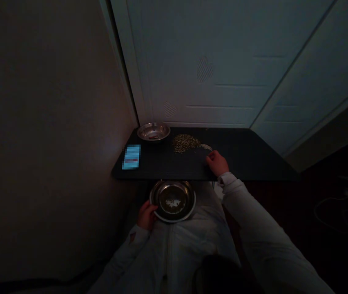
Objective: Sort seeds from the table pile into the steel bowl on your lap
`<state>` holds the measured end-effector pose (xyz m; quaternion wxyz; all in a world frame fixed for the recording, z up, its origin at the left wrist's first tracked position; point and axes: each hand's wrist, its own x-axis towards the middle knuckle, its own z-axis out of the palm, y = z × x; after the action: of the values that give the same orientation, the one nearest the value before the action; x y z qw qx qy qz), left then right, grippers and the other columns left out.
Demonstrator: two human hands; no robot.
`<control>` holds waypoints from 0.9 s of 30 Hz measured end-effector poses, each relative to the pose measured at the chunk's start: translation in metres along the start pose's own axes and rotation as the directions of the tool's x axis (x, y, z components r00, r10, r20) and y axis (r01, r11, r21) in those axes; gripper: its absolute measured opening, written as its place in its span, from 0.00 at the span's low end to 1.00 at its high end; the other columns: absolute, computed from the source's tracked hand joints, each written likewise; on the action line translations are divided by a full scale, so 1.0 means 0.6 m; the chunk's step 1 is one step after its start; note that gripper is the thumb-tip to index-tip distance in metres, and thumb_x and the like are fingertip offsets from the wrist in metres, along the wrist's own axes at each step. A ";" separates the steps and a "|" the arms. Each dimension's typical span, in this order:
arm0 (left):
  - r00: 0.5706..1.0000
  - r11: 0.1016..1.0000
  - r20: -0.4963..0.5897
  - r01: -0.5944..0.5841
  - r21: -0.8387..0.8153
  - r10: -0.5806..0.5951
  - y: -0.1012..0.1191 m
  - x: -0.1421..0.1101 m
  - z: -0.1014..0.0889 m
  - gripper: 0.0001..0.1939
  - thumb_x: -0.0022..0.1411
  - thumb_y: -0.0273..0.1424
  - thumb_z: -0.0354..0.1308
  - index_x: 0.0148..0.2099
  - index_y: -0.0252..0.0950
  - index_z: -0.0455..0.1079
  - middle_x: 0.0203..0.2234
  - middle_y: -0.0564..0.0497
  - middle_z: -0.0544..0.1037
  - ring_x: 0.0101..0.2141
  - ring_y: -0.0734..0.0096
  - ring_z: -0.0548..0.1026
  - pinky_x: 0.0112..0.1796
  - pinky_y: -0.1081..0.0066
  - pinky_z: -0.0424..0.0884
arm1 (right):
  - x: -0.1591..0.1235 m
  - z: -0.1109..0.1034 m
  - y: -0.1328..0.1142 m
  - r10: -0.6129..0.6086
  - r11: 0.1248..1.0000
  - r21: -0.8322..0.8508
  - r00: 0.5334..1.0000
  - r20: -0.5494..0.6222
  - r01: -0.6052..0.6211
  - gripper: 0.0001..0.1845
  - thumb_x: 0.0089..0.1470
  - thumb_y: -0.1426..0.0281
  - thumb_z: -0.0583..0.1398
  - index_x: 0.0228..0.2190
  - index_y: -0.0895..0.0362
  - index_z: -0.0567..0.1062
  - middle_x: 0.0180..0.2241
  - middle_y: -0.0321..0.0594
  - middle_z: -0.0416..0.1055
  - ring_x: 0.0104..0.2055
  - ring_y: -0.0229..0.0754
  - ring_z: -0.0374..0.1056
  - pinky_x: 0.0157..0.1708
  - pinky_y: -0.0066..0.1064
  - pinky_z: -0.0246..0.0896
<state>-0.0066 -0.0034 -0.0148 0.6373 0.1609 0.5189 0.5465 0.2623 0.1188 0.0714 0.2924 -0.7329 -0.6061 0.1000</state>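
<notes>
- Dark tabletop (253,157) bears a seed pile (186,143).
- Left hand (146,215) closes on the steel bowl (193,204) rim, over the lap.
- Right hand (218,163) curls near the seed pile; closure and contents unclear.

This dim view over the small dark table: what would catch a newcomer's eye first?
Probably the bright blue pixelated patch at the left end of the dark table. Next, the heap of small grains near the table's far edge, right of a shiny metal bowl. Then the second metal bowl, held by the left hand below the near edge.
</notes>
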 end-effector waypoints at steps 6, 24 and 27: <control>1.000 1.000 -0.028 0.013 -0.009 -0.014 -0.001 0.000 0.000 0.14 0.32 0.22 0.56 0.28 0.34 0.67 0.13 0.58 0.70 0.16 0.77 0.67 0.18 0.77 0.58 | 0.033 -0.015 0.032 -0.018 0.999 0.042 1.000 0.005 0.018 0.11 0.45 0.65 0.50 0.32 0.57 0.65 0.25 0.38 0.68 0.26 0.37 0.63 0.26 0.27 0.54; 1.000 1.000 -0.028 -0.002 0.007 0.002 0.000 0.001 0.001 0.14 0.32 0.22 0.56 0.28 0.34 0.68 0.13 0.58 0.70 0.15 0.78 0.66 0.16 0.77 0.56 | 0.009 -0.036 0.029 -0.314 0.836 -0.481 0.949 -0.026 0.263 0.12 0.50 0.67 0.47 0.31 0.57 0.67 0.32 0.42 0.69 0.30 0.41 0.64 0.27 0.29 0.49; 0.999 1.000 -0.040 0.007 0.005 -0.007 0.001 -0.001 0.004 0.13 0.32 0.22 0.56 0.27 0.34 0.68 0.15 0.57 0.72 0.17 0.76 0.68 0.19 0.76 0.60 | 0.023 -0.036 0.033 -0.253 0.866 -0.460 0.965 -0.063 0.197 0.12 0.49 0.66 0.47 0.32 0.57 0.67 0.32 0.43 0.69 0.30 0.41 0.64 0.26 0.29 0.49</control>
<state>-0.0050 -0.0026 -0.0131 0.6283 0.1496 0.5334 0.5462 0.2928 0.1234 0.0807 0.1607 -0.7094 -0.6752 -0.1225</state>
